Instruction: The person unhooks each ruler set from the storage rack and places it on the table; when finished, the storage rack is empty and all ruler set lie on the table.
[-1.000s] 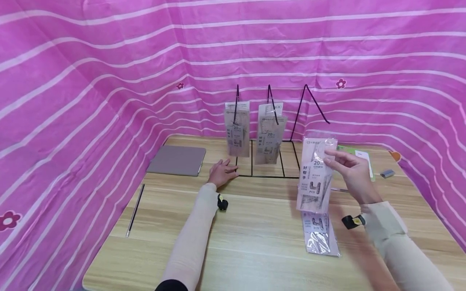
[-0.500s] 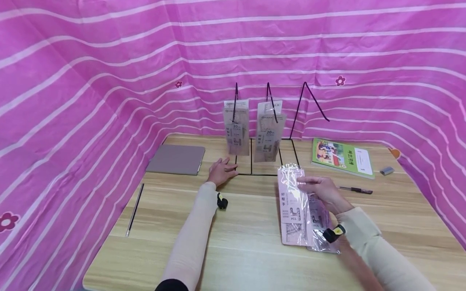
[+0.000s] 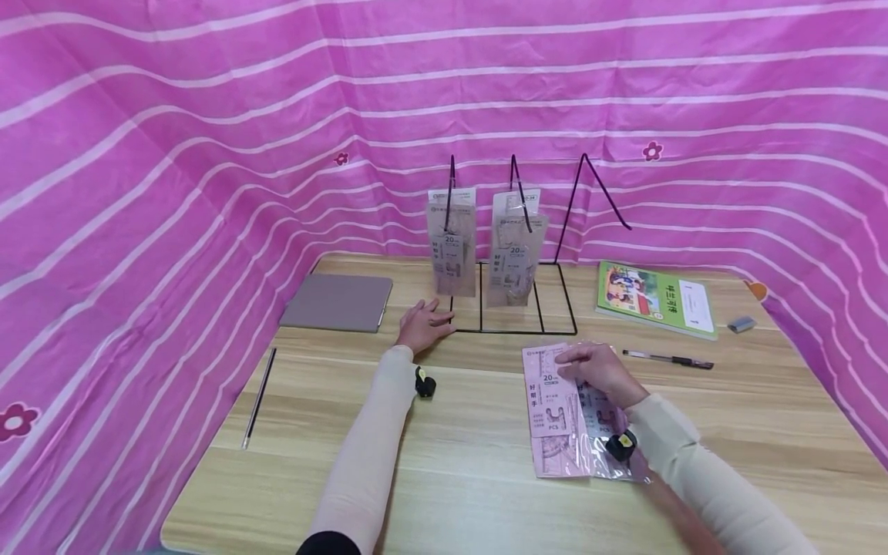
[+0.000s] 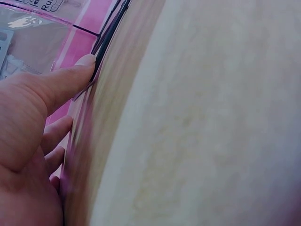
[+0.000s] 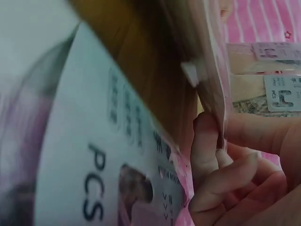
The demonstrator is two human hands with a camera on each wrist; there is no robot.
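My right hand (image 3: 605, 373) pinches the upper part of a pinkish plastic-wrapped ruler set (image 3: 551, 412), marked 20 and 4 PCS. In the right wrist view, thumb and fingers close on the packet's edge. This packet lies low over the table and overlaps a second ruler set (image 3: 598, 416), partly hidden by hand and wrist. My left hand (image 3: 422, 327) rests at the front left corner of a black wire rack (image 3: 513, 332), its thumb on the wire in the left wrist view. Ruler set packets hang on the rack's left hook (image 3: 452, 270) and middle hook (image 3: 529, 223); the right hook (image 3: 607, 189) is bare.
A grey flat notebook (image 3: 338, 303) lies at the back left, with a thin pen-like stick (image 3: 260, 397) in front. On the right are a green book (image 3: 655, 299), a black pen (image 3: 669, 359) and a small grey block (image 3: 741, 324). Pink striped cloth (image 3: 486, 77) encloses the table.
My right hand has brought the ruler set down and left, from upright near the rack's right side to low over the table beside the second packet. The left hand stays at the rack.
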